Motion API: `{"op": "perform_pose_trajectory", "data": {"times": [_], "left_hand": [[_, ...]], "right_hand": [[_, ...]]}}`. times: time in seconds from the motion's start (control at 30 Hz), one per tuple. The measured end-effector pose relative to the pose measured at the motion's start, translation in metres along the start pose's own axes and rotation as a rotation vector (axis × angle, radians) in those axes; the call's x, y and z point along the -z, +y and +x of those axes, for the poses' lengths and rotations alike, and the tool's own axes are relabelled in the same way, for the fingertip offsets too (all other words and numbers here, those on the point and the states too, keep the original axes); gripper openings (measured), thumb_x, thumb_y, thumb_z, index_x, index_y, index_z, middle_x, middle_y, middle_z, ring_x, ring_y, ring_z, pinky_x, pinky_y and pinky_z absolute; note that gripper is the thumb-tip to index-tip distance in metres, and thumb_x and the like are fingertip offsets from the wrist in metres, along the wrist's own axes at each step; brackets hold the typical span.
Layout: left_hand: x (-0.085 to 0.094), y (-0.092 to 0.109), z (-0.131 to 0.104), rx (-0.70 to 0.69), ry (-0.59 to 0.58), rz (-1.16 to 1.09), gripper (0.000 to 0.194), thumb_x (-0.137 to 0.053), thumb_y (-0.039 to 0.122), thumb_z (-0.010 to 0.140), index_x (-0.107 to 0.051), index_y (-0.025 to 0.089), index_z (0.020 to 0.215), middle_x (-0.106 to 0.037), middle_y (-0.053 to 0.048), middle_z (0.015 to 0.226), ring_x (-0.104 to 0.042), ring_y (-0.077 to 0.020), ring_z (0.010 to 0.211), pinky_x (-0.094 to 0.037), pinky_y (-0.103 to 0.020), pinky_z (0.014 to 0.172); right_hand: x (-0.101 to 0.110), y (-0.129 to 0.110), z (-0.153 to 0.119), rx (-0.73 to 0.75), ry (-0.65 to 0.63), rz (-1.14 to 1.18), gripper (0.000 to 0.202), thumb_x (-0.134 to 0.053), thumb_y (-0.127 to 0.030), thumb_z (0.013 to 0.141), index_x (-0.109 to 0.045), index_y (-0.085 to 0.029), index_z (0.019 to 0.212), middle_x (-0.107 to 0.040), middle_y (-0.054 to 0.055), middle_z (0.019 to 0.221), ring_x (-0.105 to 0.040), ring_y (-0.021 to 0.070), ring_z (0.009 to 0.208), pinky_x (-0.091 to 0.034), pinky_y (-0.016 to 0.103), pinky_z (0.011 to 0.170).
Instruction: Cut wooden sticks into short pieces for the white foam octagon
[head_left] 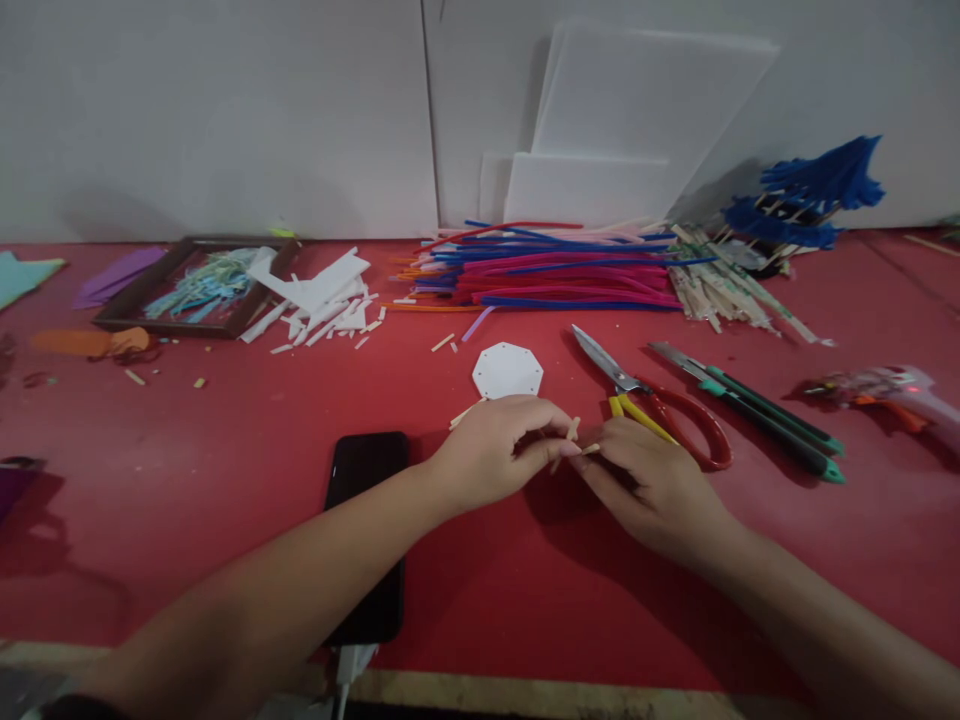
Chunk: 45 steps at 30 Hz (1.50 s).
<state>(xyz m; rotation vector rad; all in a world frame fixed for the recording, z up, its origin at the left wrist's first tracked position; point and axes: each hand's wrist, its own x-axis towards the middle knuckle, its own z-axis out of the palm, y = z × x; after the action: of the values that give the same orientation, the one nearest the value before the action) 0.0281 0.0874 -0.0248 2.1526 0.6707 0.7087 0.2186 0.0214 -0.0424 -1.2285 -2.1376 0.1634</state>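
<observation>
Left hand: resting on the red counter, fingers pinched together on small wooden sticks.
Right hand: meets the left at the fingertips, fingers closed on the same sticks from the other side.
Sticks: short, pale, held between both hands just above the counter, near its front middle; exact count cannot be told.
White octagon: flat on the counter just beyond the left hand, not touched.
Scissors: red and yellow handles, lying just beyond the right hand, blades pointing away.
Craft knives: two, green-tipped, right of the scissors.
Phone: dark screen, partly under the left forearm.
Pipe cleaners: coloured pile at the back, by the wall.
Glue gun: far right edge.
</observation>
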Motion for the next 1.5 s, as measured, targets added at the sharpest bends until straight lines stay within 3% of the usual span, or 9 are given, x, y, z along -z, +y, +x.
{"op": "perform_pose_trajectory", "data": {"times": [0.17, 0.37, 0.6, 1.33, 1.5], "left_hand": [[0.0, -0.001, -0.001, -0.06, 0.016, 0.025, 0.009, -0.061, 0.022, 0.091, -0.065, 0.017, 0.086, -0.07, -0.001, 0.082, -0.062, -0.0116, 0.076, -0.046, -0.021, 0.07], [0.0, -0.005, 0.0, -0.094, -0.019, 0.041, 0.009, -0.062, 0.025, 0.091, -0.067, 0.018, 0.088, -0.072, -0.002, 0.083, -0.064, -0.0129, 0.078, -0.046, -0.023, 0.073], [0.0, -0.012, 0.0, -0.217, -0.145, 0.024, 0.003, -0.066, 0.017, 0.087, -0.065, 0.015, 0.087, -0.071, -0.003, 0.084, -0.063, -0.0118, 0.076, -0.045, -0.02, 0.071], [0.0, -0.012, -0.001, -0.179, -0.144, 0.054, 0.01, -0.067, 0.025, 0.087, -0.068, 0.015, 0.086, -0.07, -0.003, 0.081, -0.062, -0.0113, 0.072, -0.045, -0.019, 0.067], [-0.001, -0.013, -0.001, -0.156, -0.164, 0.06, 0.007, -0.068, 0.021, 0.086, -0.069, 0.015, 0.086, -0.071, -0.003, 0.082, -0.063, -0.0112, 0.073, -0.045, -0.019, 0.067]], "right_hand": [[-0.003, 0.001, -0.001, 0.028, -0.044, 0.027, 0.012, -0.055, -0.017, 0.092, -0.063, -0.019, 0.084, -0.068, 0.002, 0.078, -0.063, 0.0122, 0.073, -0.052, 0.024, 0.064], [-0.006, 0.0, 0.001, 0.051, -0.007, 0.0, 0.016, -0.056, -0.021, 0.092, -0.067, -0.019, 0.08, -0.068, 0.002, 0.074, -0.063, 0.013, 0.068, -0.051, 0.024, 0.059], [-0.006, 0.001, 0.001, 0.042, -0.034, 0.057, 0.016, -0.057, -0.022, 0.092, -0.066, -0.019, 0.079, -0.068, 0.002, 0.072, -0.063, 0.012, 0.066, -0.05, 0.023, 0.059], [-0.008, 0.0, 0.002, 0.054, 0.023, 0.004, 0.022, -0.056, -0.021, 0.092, -0.065, -0.018, 0.073, -0.064, 0.0, 0.062, -0.058, 0.0108, 0.058, -0.044, 0.022, 0.054], [-0.007, 0.002, 0.001, 0.092, -0.024, -0.033, 0.023, -0.053, -0.017, 0.092, -0.063, -0.019, 0.072, -0.063, 0.001, 0.065, -0.059, 0.0125, 0.062, -0.044, 0.024, 0.057]]}}
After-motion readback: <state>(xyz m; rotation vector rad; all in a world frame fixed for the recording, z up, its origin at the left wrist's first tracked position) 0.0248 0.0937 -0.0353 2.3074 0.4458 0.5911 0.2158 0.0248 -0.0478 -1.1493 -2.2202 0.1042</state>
